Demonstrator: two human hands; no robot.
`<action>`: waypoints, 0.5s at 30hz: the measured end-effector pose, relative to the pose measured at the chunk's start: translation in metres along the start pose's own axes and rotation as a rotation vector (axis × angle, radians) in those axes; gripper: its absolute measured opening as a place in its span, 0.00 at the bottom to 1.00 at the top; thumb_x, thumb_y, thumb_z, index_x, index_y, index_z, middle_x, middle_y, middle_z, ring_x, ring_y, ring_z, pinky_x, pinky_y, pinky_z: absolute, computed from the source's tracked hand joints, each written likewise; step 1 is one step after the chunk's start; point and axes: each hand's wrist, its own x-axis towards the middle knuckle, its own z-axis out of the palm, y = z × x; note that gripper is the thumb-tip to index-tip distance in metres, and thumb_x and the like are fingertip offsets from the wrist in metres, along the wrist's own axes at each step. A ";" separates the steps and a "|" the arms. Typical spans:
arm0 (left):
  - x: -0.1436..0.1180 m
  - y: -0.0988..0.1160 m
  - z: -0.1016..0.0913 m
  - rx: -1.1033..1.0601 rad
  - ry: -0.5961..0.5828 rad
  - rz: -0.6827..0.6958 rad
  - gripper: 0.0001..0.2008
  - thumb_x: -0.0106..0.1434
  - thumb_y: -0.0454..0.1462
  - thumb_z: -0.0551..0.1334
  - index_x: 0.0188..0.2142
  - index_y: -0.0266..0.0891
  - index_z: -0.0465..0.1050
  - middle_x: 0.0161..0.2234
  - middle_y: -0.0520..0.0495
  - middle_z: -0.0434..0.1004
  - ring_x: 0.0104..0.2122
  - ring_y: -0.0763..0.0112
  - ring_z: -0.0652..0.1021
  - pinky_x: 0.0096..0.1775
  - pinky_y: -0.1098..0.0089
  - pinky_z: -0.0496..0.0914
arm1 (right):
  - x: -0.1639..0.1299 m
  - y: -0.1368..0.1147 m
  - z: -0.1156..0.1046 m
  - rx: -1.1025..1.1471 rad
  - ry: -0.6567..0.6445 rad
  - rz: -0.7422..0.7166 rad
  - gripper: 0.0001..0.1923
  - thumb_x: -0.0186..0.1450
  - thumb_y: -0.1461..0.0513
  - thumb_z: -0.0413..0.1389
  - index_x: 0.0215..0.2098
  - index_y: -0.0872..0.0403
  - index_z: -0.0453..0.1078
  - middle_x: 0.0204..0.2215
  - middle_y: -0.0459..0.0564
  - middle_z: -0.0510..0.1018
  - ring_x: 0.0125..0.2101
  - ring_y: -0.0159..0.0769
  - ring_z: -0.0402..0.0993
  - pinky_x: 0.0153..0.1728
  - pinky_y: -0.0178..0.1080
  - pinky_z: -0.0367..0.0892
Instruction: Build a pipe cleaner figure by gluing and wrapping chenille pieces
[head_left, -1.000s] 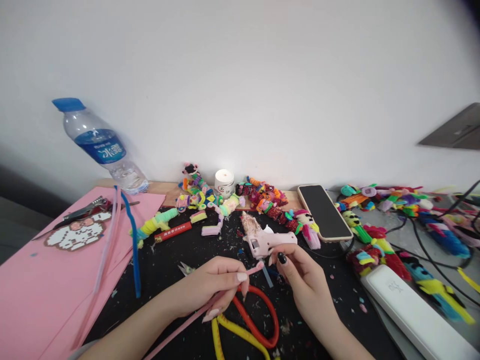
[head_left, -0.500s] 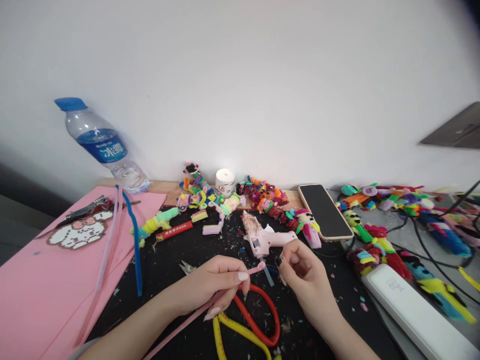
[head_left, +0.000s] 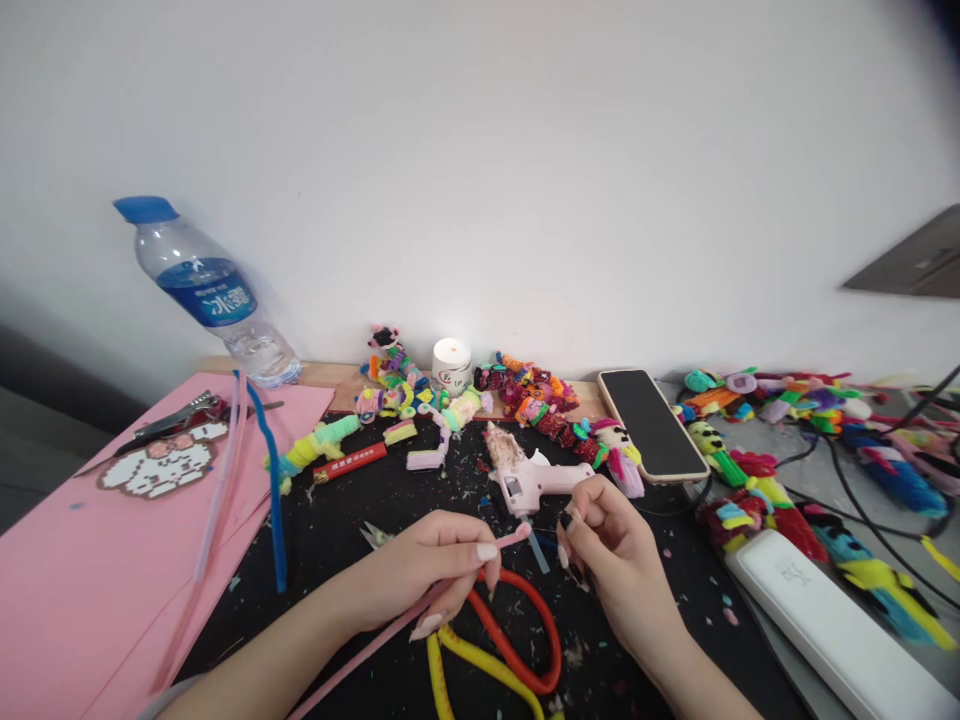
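Item: pink pipe cleaner (head_left: 420,615) | Location: held at 6 o'clock over black mat (head_left: 360,500) | Left hand (head_left: 424,572): fingers clamped near its tip | Right hand (head_left: 611,555): fingers curled together at 3 o'clock of tip, contents not discernible | Handling: judged light, soft, bendable; best pinched near the end.

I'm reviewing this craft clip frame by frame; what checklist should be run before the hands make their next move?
1. Left hand has a firm grip on the pink pipe cleaner: ok.
2. Right hand close to the pipe cleaner's tip: ok.
3. What the right hand pinches: cannot tell, too small.
4. Pink glue gun lying apart from both hands: ok.
5. Red-and-yellow scissors clear of the hands: not ok, directly under them.
6. Lit candle far back by the wall: ok.
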 end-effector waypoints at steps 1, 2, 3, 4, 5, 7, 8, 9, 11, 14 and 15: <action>0.000 -0.001 0.000 0.002 0.005 0.000 0.12 0.63 0.39 0.56 0.27 0.33 0.68 0.07 0.59 0.60 0.06 0.84 0.57 0.12 0.81 0.50 | 0.000 0.000 0.000 0.012 -0.006 0.002 0.10 0.62 0.61 0.53 0.28 0.52 0.55 0.16 0.36 0.63 0.15 0.23 0.54 0.16 0.28 0.49; 0.000 -0.001 -0.001 0.006 0.009 -0.001 0.12 0.63 0.39 0.56 0.27 0.33 0.68 0.07 0.59 0.60 0.06 0.84 0.57 0.12 0.81 0.50 | 0.001 0.000 0.000 0.022 -0.009 0.004 0.10 0.62 0.61 0.53 0.28 0.51 0.55 0.15 0.36 0.63 0.15 0.23 0.54 0.16 0.28 0.49; 0.000 -0.002 -0.001 0.010 0.014 -0.002 0.12 0.63 0.40 0.56 0.27 0.33 0.68 0.08 0.59 0.60 0.06 0.84 0.57 0.12 0.80 0.50 | 0.001 0.000 0.000 0.030 -0.012 0.009 0.09 0.62 0.61 0.53 0.29 0.51 0.55 0.15 0.36 0.63 0.15 0.23 0.54 0.16 0.28 0.49; 0.000 -0.002 -0.001 0.012 0.017 -0.003 0.12 0.63 0.40 0.56 0.27 0.33 0.68 0.08 0.59 0.61 0.06 0.84 0.56 0.11 0.80 0.50 | 0.002 0.000 0.000 0.035 -0.017 0.016 0.09 0.61 0.62 0.53 0.29 0.51 0.55 0.15 0.36 0.64 0.15 0.23 0.54 0.16 0.28 0.48; -0.001 -0.003 -0.002 0.013 0.020 -0.005 0.12 0.63 0.40 0.56 0.27 0.34 0.68 0.08 0.59 0.61 0.06 0.84 0.56 0.11 0.80 0.49 | 0.002 0.000 0.000 0.038 -0.023 0.028 0.08 0.61 0.63 0.53 0.30 0.51 0.56 0.14 0.36 0.64 0.15 0.23 0.53 0.16 0.28 0.48; -0.001 -0.003 -0.002 0.015 0.024 -0.005 0.12 0.62 0.40 0.57 0.27 0.34 0.68 0.08 0.59 0.61 0.06 0.84 0.56 0.11 0.80 0.49 | 0.002 -0.001 0.000 0.044 -0.038 0.055 0.06 0.60 0.64 0.52 0.32 0.52 0.56 0.14 0.36 0.64 0.14 0.23 0.51 0.16 0.28 0.47; -0.001 -0.003 -0.002 0.017 0.023 -0.005 0.13 0.62 0.40 0.56 0.26 0.33 0.68 0.08 0.59 0.61 0.06 0.83 0.56 0.11 0.80 0.49 | 0.003 -0.002 0.000 0.046 -0.045 0.064 0.05 0.60 0.64 0.51 0.32 0.52 0.57 0.13 0.36 0.64 0.14 0.23 0.51 0.16 0.28 0.46; -0.001 -0.003 -0.002 0.020 0.022 -0.006 0.13 0.63 0.40 0.56 0.26 0.33 0.68 0.08 0.59 0.61 0.06 0.83 0.57 0.11 0.80 0.48 | 0.003 -0.002 0.000 0.050 -0.053 0.072 0.05 0.60 0.64 0.51 0.32 0.52 0.57 0.13 0.36 0.64 0.14 0.23 0.51 0.16 0.28 0.46; -0.001 -0.002 -0.002 0.023 0.021 -0.009 0.13 0.63 0.40 0.56 0.26 0.33 0.68 0.08 0.58 0.61 0.06 0.83 0.57 0.12 0.80 0.48 | 0.003 -0.002 0.000 0.060 -0.060 0.080 0.05 0.60 0.64 0.51 0.32 0.52 0.56 0.14 0.36 0.64 0.14 0.24 0.51 0.16 0.28 0.45; -0.001 -0.002 -0.001 0.022 0.028 -0.012 0.13 0.63 0.40 0.56 0.26 0.33 0.68 0.08 0.59 0.60 0.06 0.84 0.56 0.11 0.80 0.47 | 0.003 -0.002 -0.001 0.078 -0.079 0.082 0.06 0.61 0.63 0.52 0.33 0.52 0.56 0.14 0.36 0.63 0.14 0.23 0.51 0.16 0.28 0.45; -0.001 -0.002 -0.001 0.022 0.030 -0.011 0.13 0.63 0.40 0.56 0.26 0.33 0.68 0.08 0.59 0.60 0.06 0.84 0.56 0.11 0.80 0.47 | 0.003 -0.002 -0.001 0.086 -0.084 0.081 0.07 0.61 0.63 0.53 0.33 0.52 0.56 0.14 0.35 0.63 0.14 0.23 0.51 0.16 0.28 0.45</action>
